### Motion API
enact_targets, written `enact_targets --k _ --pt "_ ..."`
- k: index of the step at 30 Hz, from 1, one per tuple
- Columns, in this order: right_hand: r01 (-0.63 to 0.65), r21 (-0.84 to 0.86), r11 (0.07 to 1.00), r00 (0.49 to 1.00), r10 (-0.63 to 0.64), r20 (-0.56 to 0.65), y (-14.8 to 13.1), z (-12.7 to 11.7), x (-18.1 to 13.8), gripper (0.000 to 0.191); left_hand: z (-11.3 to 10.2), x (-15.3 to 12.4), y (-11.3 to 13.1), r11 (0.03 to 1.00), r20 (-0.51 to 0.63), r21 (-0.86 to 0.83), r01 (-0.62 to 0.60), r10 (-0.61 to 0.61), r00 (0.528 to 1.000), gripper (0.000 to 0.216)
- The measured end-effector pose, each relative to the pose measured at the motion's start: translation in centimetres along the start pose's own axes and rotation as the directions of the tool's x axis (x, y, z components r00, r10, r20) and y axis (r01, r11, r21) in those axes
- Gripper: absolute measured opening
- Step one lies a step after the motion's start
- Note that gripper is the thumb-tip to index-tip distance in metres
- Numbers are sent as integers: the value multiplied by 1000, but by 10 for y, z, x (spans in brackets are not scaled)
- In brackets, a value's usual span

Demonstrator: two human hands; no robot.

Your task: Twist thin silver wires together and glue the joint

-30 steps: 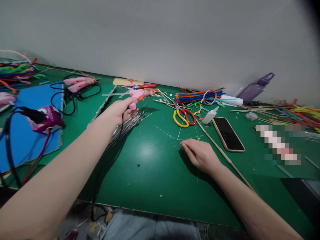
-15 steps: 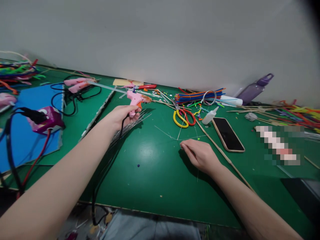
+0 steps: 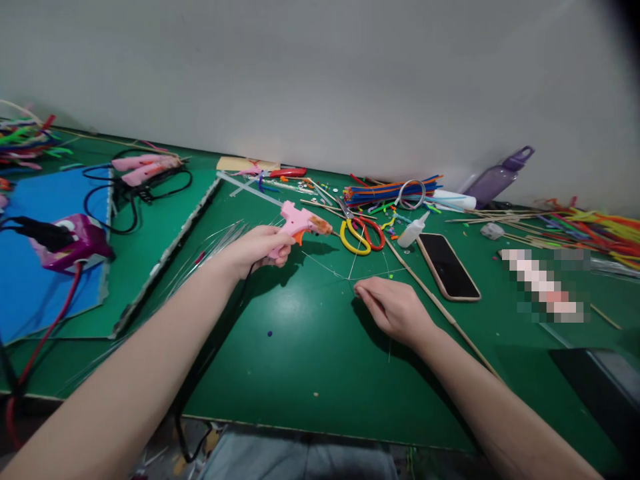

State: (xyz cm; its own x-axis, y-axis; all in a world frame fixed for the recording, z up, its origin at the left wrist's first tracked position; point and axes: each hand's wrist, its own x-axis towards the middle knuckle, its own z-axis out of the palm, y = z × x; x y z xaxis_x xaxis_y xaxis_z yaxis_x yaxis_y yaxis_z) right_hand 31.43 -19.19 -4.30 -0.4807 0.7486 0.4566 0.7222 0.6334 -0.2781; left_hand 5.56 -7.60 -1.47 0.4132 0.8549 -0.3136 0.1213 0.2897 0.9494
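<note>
Glue gun [image 3: 299, 220], gripped by your left hand [image 3: 267, 247], moved nearer your right hand [image 3: 395, 308], which pinches thin wire [image 3: 353, 268]; nozzle [image 3: 335, 233] pointing rightward.

The light is soft and rather dim, seemingly from overhead. A pale, blurry-edged glare sits on the glossy green bench [image 3: 280, 380] between the left grip [image 3: 267, 247] and the right grip [image 3: 396, 310]. Dark shadows spread on the bench beneath both grips. Beyond them, the plain grey wall [image 3: 300, 87] dims towards its top. Well right of the right grip, coarse pixel blocks mask one patch; above that, a black, blurred corner intrudes. Far left of the left grip, the glossy purple block-shaped plug adapter [image 3: 93, 240] looks soft.
</note>
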Motion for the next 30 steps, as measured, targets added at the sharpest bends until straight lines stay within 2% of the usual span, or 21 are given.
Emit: enact_targets --k 4,11,16,20,26,28,30 --pt "1 -12 1000 1000 -1 -10 0 0 0 16 6 1 -3 993 48 115 -23 18 999 33" --pt "1 -5 1000 1000 -1 -15 -1 -1 1 15 3 2 -12 995 75 87 -42 36 997 24" --pt "-3 -20 1000 1000 2 -9 -2 -2 3 17 4 -2 -8 988 102 146 -57 42 994 31" --pt "-2 -25 1000 1000 2 -8 -2 -2 2 16 6 -5 -4 988 103 151 -18 2 995 32" --pt "16 -38 999 1000 -17 -21 -2 -1 2 15 11 -1 -10 994 93 86 67 -75 993 14" --pt "17 -39 999 999 -18 -26 -2 0 2 15 12 1 -13 995 65 64 80 -84 994 5" --pt "16 -35 999 999 -17 -30 -2 0 2 15 12 3 -15 995 21 57 85 -86 996 7"
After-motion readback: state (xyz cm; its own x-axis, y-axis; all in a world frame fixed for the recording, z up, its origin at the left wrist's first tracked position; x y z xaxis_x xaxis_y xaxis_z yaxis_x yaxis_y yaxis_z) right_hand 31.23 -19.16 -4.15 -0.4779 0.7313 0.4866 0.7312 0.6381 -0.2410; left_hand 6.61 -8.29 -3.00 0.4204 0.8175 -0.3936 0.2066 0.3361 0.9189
